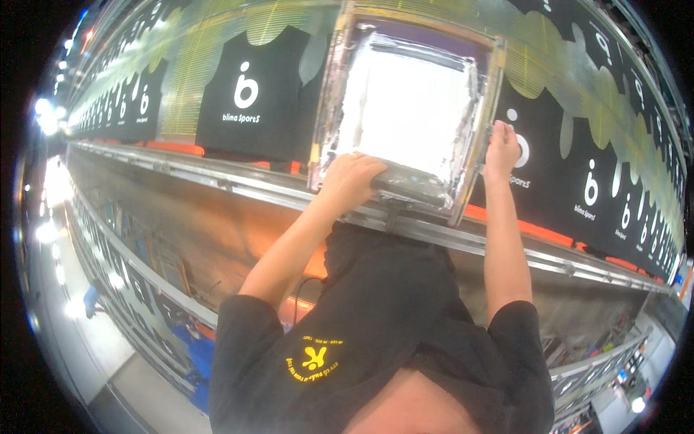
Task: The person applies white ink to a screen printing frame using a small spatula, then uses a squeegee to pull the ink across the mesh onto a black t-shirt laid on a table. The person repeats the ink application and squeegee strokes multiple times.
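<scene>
A screen printing frame (495, 94) lies over the dark garment pieces on the long table in front of me, its mesh thickly coated with white ink (416, 101). Along the frame's near end rests a grey bar, which looks like a squeegee (419, 182). My left hand (348, 181) is closed over the left end of this bar, at the frame's near left corner. With its fingers closed, my right hand (502, 153) grips the frame's right side rail; the fingertips are partly hidden.
Black sleeveless garment pieces (278, 87) with white printed logos line the table on both sides. A metal rail (282, 189) runs along the table's near edge, with orange strips (531, 230) beside it. Another long table with printed pieces (152, 289) stands behind at the lower left.
</scene>
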`<state>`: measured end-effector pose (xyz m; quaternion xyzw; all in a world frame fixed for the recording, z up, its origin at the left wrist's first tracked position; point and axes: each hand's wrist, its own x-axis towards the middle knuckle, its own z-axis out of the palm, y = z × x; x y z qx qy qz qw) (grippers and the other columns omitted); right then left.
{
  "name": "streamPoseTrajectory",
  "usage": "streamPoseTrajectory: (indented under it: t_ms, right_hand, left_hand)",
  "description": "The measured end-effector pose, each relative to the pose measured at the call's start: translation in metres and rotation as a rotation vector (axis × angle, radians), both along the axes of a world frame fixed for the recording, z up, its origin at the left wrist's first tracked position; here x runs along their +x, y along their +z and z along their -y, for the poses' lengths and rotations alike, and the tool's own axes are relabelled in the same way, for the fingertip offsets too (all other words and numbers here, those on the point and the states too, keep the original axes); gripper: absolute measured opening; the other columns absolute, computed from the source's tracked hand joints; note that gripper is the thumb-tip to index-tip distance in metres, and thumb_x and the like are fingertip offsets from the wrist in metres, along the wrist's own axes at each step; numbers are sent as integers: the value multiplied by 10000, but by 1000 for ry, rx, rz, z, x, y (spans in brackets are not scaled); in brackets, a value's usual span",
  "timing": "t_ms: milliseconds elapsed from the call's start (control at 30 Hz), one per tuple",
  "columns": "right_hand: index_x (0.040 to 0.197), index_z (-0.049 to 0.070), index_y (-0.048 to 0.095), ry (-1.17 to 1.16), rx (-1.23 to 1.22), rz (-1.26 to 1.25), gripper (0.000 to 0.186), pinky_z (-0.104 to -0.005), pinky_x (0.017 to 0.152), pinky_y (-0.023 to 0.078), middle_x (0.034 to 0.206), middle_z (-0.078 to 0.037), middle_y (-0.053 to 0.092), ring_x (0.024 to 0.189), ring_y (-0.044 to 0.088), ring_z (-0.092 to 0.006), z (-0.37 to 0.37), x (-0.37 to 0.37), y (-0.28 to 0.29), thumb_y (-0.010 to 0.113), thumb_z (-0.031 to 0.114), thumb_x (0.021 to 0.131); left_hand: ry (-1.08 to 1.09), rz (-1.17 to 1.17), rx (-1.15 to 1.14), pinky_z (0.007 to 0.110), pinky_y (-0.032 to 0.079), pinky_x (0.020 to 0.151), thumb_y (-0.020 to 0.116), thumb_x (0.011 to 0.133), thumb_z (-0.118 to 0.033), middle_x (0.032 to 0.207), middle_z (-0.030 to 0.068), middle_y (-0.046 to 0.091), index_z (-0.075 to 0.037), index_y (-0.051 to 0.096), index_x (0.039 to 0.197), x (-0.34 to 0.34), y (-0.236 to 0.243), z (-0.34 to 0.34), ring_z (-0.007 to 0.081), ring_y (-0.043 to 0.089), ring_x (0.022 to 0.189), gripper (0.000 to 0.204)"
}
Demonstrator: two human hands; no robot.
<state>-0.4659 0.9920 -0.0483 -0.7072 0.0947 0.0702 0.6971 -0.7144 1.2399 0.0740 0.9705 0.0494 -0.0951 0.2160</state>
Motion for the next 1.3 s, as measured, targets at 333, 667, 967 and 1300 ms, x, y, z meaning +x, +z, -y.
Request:
streamPoseTrajectory:
  t_ms: [333,667,967,1300]
  right_hand:
    - [1137,55,744,26,-397,17,308,-341,843,538,1009,-69,757,903,686,-166,-53,-20,-10,769,334,1010]
    - [1152,7,730,19,-432,-30,380,-377,886,549,1051,-129,759,942,711,-227,-51,-19,-4,786,350,1000]
    - [1063,49,759,593,-660,811,437,-444,867,560,1046,-138,756,956,707,-346,-165,102,98,894,415,866]
    - [950,80,706,669,-906,793,340,-471,762,517,872,-97,688,887,667,-336,-140,-4,62,879,342,822]
  left_hand:
    - [-195,-52,68,484,585,821,816,826,-242,980,79,781,-140,769,1080,34,1,-85,328,756,918,277]
    - [-210,76,211,498,589,809,763,916,-536,866,99,781,-134,795,1066,267,-7,-178,344,763,902,430]
    - [-174,57,357,512,591,834,842,799,-419,890,182,789,-64,826,890,286,1,-174,387,764,883,367]
    - [-131,111,319,484,601,703,787,883,-538,844,86,764,-137,755,876,170,-18,-127,339,760,797,402]
